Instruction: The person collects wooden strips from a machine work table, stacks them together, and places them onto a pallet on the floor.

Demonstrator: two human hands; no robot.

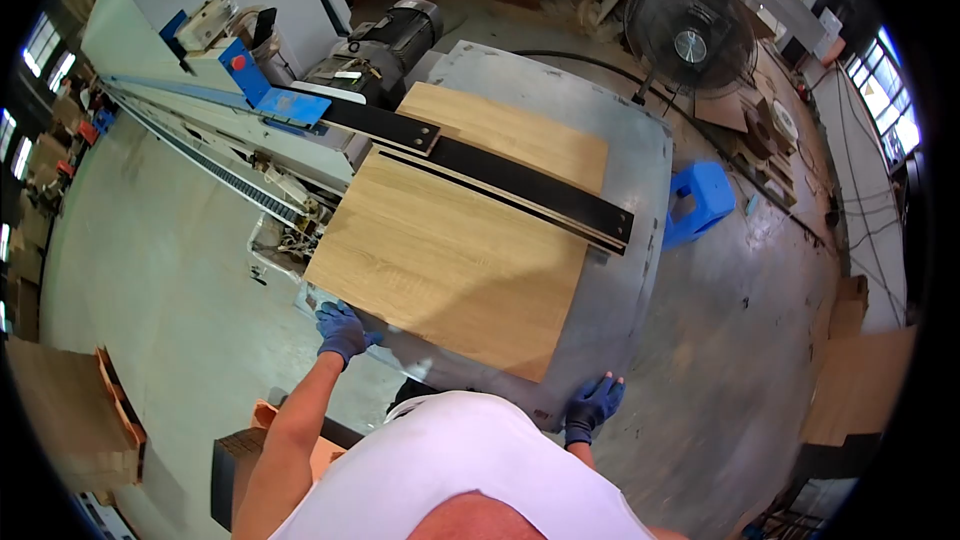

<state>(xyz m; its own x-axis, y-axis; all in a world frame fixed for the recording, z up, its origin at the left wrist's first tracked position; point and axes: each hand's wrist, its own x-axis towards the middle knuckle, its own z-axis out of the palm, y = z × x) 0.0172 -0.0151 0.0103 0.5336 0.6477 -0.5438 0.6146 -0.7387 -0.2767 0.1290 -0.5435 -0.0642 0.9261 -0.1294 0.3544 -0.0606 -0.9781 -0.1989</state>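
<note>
A wood-grain board [450, 250] lies flat on a grey metal table [630, 290]. Across its far part runs a long black bar [530, 185], with a strip of the board showing beyond it. My left hand [343, 331], in a blue work glove, rests at the table's near left edge beside the board's near left corner; its fingers are apart. At the table's near right corner lies my right hand [593, 406], also gloved, with the fingers stretched forward and bare fingertips showing. It is apart from the board. Nothing shows in either hand.
A long white machine [190, 50] with a red button [239, 63] and a dark motor [385, 45] stands at the left. To the right are a blue stool [700, 200] and a large fan [690, 35]. A cardboard stack [75, 410] sits at the lower left.
</note>
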